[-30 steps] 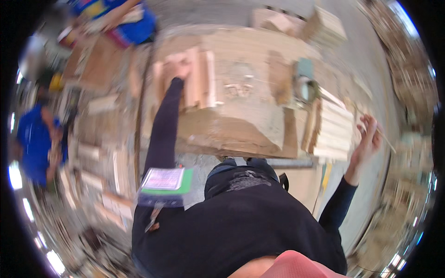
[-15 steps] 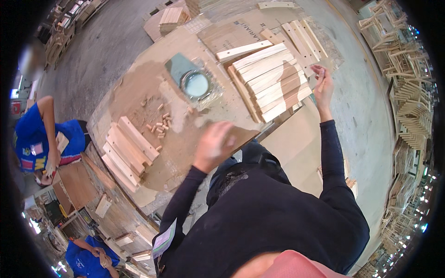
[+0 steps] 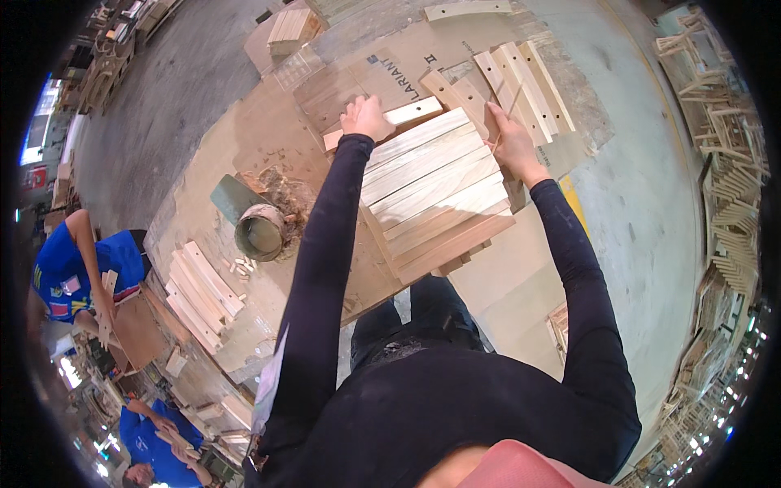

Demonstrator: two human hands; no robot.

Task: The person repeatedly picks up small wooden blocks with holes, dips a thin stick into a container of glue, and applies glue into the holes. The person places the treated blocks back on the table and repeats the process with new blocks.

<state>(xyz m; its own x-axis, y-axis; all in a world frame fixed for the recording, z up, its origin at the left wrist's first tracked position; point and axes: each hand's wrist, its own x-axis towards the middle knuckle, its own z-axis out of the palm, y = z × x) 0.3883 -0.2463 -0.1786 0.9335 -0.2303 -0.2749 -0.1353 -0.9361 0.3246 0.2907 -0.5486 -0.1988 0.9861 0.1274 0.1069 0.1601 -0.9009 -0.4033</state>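
Observation:
My left hand (image 3: 366,119) is closed over the left part of a pale wooden slat (image 3: 416,111) with drilled holes. That slat lies along the far edge of a stack of wooden slats (image 3: 439,175) in front of me. At the stack's far right corner, my right hand (image 3: 516,148) has its fingers bent around a thin wooden stick (image 3: 516,99), which pokes up past the thumb. Beside this hand lie several drilled slats (image 3: 525,89) on cardboard. Part of what the right fingers touch is hidden.
Left of my left arm stands a round container (image 3: 260,233) beside a grey-green piece (image 3: 234,198). Small wooden dowels (image 3: 242,267) and a row of curved slats (image 3: 203,289) lie farther left. Two people in blue shirts (image 3: 96,268) work at the left. Wooden frames (image 3: 724,203) line the right.
My left hand has moved forward from near the table edge and taken hold of the drilled slat. My right hand has shifted left to the stack's far corner. The view has shifted.

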